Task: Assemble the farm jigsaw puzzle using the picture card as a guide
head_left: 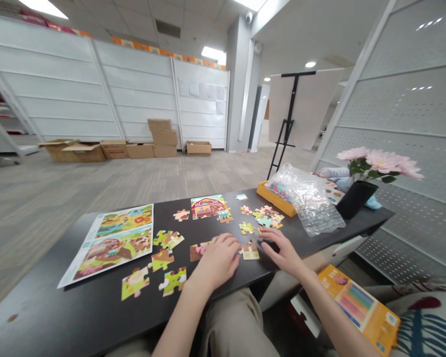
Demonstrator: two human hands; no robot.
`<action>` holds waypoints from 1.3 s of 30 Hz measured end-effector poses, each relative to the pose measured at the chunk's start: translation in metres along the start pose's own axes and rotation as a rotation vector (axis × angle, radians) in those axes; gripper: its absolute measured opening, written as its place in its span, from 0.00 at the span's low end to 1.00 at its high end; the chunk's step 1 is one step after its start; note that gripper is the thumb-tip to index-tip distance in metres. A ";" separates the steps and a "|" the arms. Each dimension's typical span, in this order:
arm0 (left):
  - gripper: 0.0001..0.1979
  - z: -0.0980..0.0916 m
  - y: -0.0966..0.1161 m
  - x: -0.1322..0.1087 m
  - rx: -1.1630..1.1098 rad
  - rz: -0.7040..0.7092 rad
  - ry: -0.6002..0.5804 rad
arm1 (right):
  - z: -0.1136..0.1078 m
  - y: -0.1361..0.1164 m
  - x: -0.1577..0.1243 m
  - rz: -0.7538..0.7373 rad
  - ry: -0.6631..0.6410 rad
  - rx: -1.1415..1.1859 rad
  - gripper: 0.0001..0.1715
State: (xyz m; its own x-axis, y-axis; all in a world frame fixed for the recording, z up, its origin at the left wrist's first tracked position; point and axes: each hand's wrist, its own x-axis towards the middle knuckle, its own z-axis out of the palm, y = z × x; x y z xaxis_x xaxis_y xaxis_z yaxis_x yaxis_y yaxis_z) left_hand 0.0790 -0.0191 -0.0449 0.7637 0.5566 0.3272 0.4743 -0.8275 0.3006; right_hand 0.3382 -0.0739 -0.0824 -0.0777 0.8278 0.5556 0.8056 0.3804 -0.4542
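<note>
My left hand (pixel 219 258) lies palm down on the black table, fingers slightly bent and close together, partly covering a pink and brown puzzle piece (pixel 197 252). Its fingertips are beside the left edge of a cream and brown puzzle piece (pixel 250 252). On the other side of that piece, my right hand (pixel 284 252) is open, thumb and fingers apart, with nothing visible in it. Beyond the hands is a partly joined barn picture (pixel 208 206). Around it lie loose pieces, including a green one (pixel 247 228) and a joined cluster (pixel 267 215).
A printed picture sheet (pixel 115 238) lies at the left, near several loose pieces (pixel 162 259). At the right are a yellow box tray (pixel 275 198), a clear plastic bag (pixel 314 203) and a black flower pot (pixel 357 199). A yellow box (pixel 360 307) sits below the table edge.
</note>
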 end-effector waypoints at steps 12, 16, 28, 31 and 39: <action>0.08 0.016 0.004 0.011 -0.050 0.002 -0.058 | -0.017 0.123 0.045 0.274 0.259 -0.336 0.18; 0.07 0.018 0.005 0.015 -0.073 -0.010 -0.075 | -0.016 0.129 0.042 0.347 0.255 -0.367 0.21; 0.07 0.022 0.008 0.022 -0.050 0.002 -0.068 | -0.013 0.129 0.042 0.455 0.117 -0.304 0.25; 0.11 0.023 0.008 0.022 -0.052 -0.023 -0.061 | -0.013 0.125 0.041 0.418 0.185 -0.192 0.27; 0.22 0.021 0.007 0.019 -0.086 -0.062 -0.061 | -0.018 0.102 0.041 0.316 0.334 0.176 0.24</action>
State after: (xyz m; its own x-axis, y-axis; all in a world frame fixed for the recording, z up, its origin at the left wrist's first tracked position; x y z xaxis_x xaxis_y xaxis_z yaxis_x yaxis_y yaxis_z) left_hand 0.1062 -0.0156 -0.0554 0.7604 0.5988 0.2515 0.4840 -0.7807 0.3953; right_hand 0.4279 -0.0089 -0.0935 0.3702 0.7477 0.5513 0.6459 0.2194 -0.7312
